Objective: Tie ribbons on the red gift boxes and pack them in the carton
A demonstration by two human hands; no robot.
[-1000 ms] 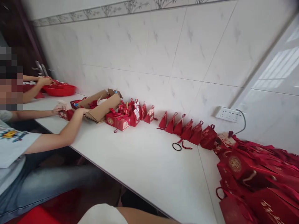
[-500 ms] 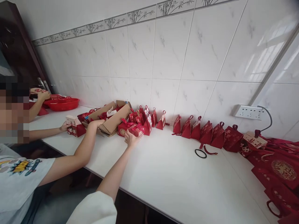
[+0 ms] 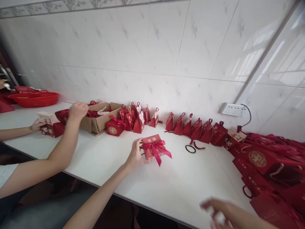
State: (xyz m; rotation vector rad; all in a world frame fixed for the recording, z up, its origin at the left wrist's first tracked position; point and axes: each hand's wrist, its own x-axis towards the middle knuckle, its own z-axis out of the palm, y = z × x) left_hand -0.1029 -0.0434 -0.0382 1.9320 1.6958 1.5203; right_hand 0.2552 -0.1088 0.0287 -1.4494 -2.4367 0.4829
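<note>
My left hand (image 3: 135, 156) grips the left side of a small red gift box with a red ribbon bow (image 3: 154, 148), which sits on the white counter (image 3: 152, 187). My right hand (image 3: 220, 212) hovers low at the counter's front edge on the right, smeared by motion, and I cannot make out anything in it. A second ribboned red box (image 3: 113, 126) stands by the cardboard box (image 3: 100, 119). A row of red triangular pouches (image 3: 190, 127) lines the wall.
A co-worker's hand (image 3: 77, 110) reaches into the cardboard box; their other hand (image 3: 37, 125) holds a small red-and-white box (image 3: 49, 125). A black hair band (image 3: 190, 149) lies mid-counter. Red bags (image 3: 274, 168) pile at the right under a wall socket (image 3: 232, 109). A red basket (image 3: 35, 98) sits far left.
My left hand has pulled the ribboned red box away from the cardboard box toward the counter's middle. My right hand has come into view at the bottom right.
</note>
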